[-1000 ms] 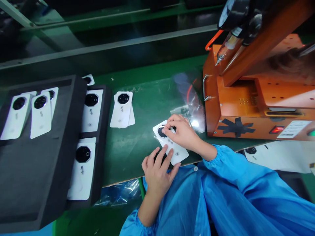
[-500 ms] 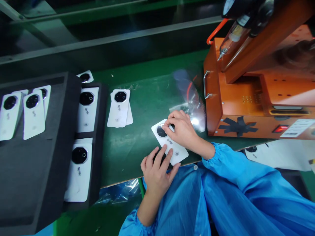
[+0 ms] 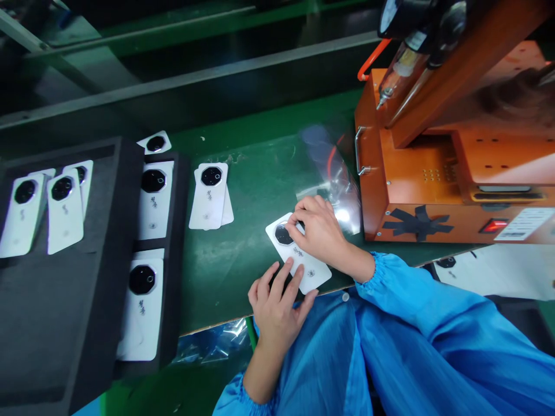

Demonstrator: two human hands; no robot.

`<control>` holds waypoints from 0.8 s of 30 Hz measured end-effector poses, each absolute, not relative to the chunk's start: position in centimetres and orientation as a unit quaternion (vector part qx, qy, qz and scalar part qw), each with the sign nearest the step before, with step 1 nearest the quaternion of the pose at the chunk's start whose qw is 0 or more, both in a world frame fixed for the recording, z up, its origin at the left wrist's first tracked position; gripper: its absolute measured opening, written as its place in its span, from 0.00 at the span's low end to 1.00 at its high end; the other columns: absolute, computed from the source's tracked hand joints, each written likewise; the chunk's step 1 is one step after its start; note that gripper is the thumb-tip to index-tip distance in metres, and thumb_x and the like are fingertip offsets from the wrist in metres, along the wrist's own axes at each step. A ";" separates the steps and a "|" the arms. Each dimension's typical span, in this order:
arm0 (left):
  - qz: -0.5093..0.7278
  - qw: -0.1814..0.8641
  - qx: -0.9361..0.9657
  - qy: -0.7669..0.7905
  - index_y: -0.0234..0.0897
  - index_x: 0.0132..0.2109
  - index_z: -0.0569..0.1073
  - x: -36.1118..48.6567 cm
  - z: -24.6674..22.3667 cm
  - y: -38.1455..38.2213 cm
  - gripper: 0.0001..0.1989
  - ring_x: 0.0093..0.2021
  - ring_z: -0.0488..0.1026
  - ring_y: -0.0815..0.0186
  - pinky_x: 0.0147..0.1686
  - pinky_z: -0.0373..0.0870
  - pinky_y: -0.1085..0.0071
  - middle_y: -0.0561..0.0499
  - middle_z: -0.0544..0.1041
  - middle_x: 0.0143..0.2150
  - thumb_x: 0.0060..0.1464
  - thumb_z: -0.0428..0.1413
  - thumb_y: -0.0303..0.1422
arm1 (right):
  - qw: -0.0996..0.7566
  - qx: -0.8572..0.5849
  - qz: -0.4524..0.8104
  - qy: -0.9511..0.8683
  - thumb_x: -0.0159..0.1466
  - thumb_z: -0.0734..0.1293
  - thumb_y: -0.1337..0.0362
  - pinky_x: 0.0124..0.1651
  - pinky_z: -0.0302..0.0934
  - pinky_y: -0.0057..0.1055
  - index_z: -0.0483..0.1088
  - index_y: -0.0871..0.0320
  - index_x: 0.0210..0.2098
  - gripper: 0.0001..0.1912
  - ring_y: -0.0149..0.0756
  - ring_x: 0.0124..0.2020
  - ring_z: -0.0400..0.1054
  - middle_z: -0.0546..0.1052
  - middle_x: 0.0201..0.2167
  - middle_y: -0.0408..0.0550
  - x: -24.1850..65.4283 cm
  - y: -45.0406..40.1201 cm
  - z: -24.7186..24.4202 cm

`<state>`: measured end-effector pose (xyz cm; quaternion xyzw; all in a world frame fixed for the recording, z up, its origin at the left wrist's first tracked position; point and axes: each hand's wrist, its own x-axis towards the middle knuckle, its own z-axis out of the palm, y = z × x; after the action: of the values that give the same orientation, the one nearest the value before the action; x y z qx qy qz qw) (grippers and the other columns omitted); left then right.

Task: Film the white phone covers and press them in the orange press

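A white phone back panel (image 3: 311, 274) with a dark octagonal camera area lies slanted on the green table, near its front edge. My left hand (image 3: 280, 306) rests on its lower left side, fingers spread, fingertips touching the surface. Over the upper right of the panel is my right hand (image 3: 318, 228), its thumb and forefinger pinched together at the camera area's edge. Whatever is between those fingertips is too small to make out. Two overlapping white panels (image 3: 208, 202) lie to the left on the table.
Black foam trays (image 3: 99, 231) with several white panels stand at the left. An orange machine (image 3: 377, 202) with a lit red switch fills the right. Clear plastic film (image 3: 342, 196) lies beside it. Another panel (image 3: 446, 262) shows below the machine.
The view has shifted slightly. Both hands keep nearly the same places on the panel, with the right thumb and forefinger still pinched at the camera area.
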<state>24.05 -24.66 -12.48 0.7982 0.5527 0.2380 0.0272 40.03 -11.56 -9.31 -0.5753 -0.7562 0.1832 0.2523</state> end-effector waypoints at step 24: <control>0.226 0.028 0.822 0.523 0.43 0.61 0.73 23.6 -12.7 -25.0 0.30 0.61 0.69 0.45 0.55 0.60 0.50 0.42 0.76 0.62 0.55 0.64 0.48 | 0.223 -0.497 0.065 -0.836 0.72 0.62 0.60 0.44 0.53 0.41 0.72 0.59 0.48 0.11 0.44 0.44 0.64 0.75 0.46 0.54 41.6 -15.3 -5.8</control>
<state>23.61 -25.03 -12.71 0.8216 0.5228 0.2257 0.0276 41.57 -15.34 -5.76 -0.4968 -0.8362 0.0653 0.2228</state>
